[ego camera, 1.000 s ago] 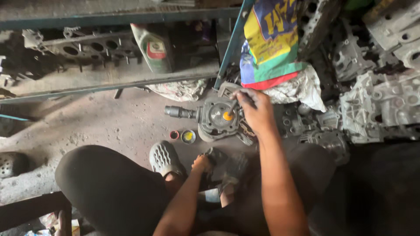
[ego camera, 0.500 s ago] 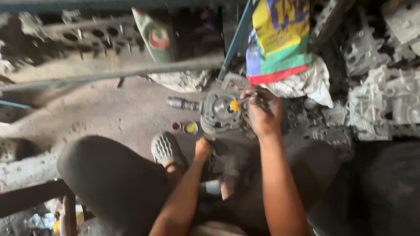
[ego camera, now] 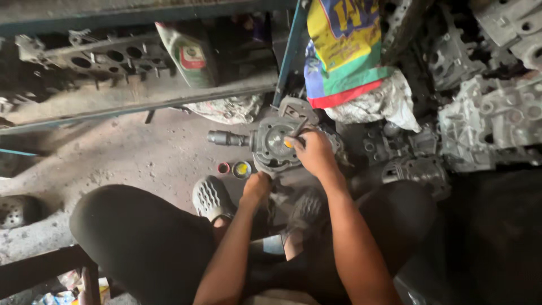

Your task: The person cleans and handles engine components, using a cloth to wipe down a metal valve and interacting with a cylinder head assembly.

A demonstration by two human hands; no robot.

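Observation:
A round grey engine cylinder head [ego camera: 273,144] lies on the dusty floor between my feet, with a dark stub [ego camera: 224,138] sticking out to its left. My right hand [ego camera: 314,152] rests on its right side, fingers pinched on a small yellow-tipped tool [ego camera: 293,135] pressed into the round recess. My left hand [ego camera: 257,185] grips the lower edge of the head and steadies it. Two small open tins, one red [ego camera: 223,168] and one yellow [ego camera: 242,169], stand just left of my left hand.
Grey engine castings [ego camera: 491,113] are piled at the right. A colourful sack [ego camera: 344,51] and a pale bag [ego camera: 372,104] sit behind the head. A green oil can [ego camera: 189,53] and a cylinder head [ego camera: 96,56] lie under a metal frame [ego camera: 141,104]. My grey clogs [ego camera: 210,197] flank the work.
My right hand has shifted slightly on the head, with the tool now held over the recess. The camera has drifted; my left hand has stayed on the lower edge.

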